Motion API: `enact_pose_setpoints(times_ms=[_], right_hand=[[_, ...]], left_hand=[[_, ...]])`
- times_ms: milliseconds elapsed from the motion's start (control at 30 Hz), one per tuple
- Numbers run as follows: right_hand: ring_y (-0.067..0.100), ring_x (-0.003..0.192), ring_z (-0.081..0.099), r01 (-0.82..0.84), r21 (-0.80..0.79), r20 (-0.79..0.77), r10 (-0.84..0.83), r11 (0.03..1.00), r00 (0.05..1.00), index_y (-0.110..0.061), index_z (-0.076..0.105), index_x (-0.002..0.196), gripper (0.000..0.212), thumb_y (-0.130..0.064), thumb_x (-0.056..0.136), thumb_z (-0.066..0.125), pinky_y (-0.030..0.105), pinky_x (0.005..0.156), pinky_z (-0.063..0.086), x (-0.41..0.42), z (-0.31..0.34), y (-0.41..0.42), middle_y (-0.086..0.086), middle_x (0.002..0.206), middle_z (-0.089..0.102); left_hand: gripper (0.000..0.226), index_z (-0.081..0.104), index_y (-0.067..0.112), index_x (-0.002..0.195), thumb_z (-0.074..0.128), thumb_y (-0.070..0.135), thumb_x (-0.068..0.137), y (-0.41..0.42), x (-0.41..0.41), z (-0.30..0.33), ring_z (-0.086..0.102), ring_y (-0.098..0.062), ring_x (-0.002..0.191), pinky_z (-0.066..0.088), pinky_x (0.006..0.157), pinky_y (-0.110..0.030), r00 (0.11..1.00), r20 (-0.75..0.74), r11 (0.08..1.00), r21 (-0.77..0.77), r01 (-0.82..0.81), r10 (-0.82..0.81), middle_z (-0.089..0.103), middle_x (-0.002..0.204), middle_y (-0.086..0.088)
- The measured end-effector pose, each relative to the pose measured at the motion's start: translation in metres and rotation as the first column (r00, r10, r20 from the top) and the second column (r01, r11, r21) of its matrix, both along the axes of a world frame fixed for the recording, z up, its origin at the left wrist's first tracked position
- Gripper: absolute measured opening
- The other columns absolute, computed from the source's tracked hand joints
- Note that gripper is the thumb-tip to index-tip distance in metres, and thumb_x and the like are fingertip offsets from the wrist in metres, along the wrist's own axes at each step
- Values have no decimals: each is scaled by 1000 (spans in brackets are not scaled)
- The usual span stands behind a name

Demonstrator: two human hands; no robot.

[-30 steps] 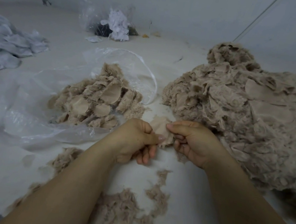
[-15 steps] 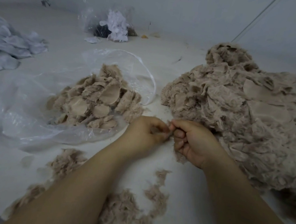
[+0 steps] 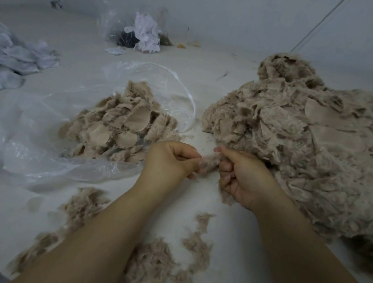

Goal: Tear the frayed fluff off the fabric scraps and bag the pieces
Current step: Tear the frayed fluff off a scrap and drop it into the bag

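Seen from the head camera, a person's left hand (image 3: 174, 160) and right hand (image 3: 244, 177) both pinch one fluffy beige scrap (image 3: 209, 163) held between them above a white surface (image 3: 239, 239). A clear bag (image 3: 43, 140) at left holds trimmed pieces (image 3: 122, 127); a large scrap heap (image 3: 313, 150) sits at right, touching the right hand. Torn fluff (image 3: 151, 266) lies under the forearms.
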State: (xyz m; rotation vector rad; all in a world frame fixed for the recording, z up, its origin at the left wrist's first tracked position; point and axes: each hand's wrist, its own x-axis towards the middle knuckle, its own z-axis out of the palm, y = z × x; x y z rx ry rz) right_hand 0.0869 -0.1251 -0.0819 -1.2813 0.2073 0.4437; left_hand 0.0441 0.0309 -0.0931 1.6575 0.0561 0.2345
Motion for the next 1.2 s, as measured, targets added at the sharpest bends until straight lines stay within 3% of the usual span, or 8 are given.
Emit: enact_pose_setpoints(times_ms=[133,233,300,533,767,900,1067,1200], right_hand=[[4,37,29,-5,-36,21,5,999,1000,-10,62,96,17,-24,101,52,15,35,28,0,-2,2,-5,46,38],[3,36,31,-10,-39,27,11,999,1000,-10,63,96,19,-25,101,52,15,35,29,0,-2,1,-7,45,38],[3,37,31,-14,-38,26,15,999,1000,-10,63,96,19,-26,101,53,15,35,30,-1,-3,1,-6,46,38],[3,36,30,-8,-21,0,8,1000,1000,-13,62,88,18,-25,99,55,16,35,29,1,-2,0,-6,46,38],[3,36,27,19,18,-42,-18,1000,999,-10,60,92,19,-26,100,53,14,35,28,1,1,-2,-7,46,37],[1,36,32,-64,-48,57,67,997,996,-13,65,85,21,-29,97,58,13,36,28,-3,3,-1,-11,45,44],[4,44,27,-151,-132,92,163,980,982,-20,72,60,33,-38,88,69,15,39,27,-7,5,-1,-9,50,37],[5,40,28,-117,-140,76,129,983,989,-17,55,58,34,-7,90,62,15,35,28,-4,0,-2,-6,46,35]], left_hand=[[21,64,12,76,84,7,74,-4,8,-6,62,-16,54,55,51,-32,994,-59,986,143,-86,95,67,67,-6],[41,64,18,95,91,27,66,-10,14,-8,57,-14,72,54,64,-35,996,-87,906,423,7,33,60,88,1],[26,67,12,78,86,29,73,-13,14,-9,53,-12,65,45,59,-30,1000,-14,838,545,18,-13,59,73,1],[25,69,14,69,67,-2,88,-5,0,-5,57,-10,44,49,45,-26,993,108,984,163,-69,51,64,54,5],[28,47,6,74,48,-14,94,7,1,0,74,-31,65,60,58,-32,964,204,970,-205,-130,172,65,67,-26],[39,59,22,64,70,-11,81,5,3,-9,71,-22,75,60,72,-40,957,252,968,170,-187,141,67,76,-9],[15,76,2,83,66,-8,76,-5,3,-13,69,-14,87,57,76,-25,907,419,883,443,-154,-52,72,96,0],[28,76,4,71,48,-3,68,-2,-4,-8,68,-8,77,56,73,-22,931,362,914,391,-109,-44,70,81,5]])
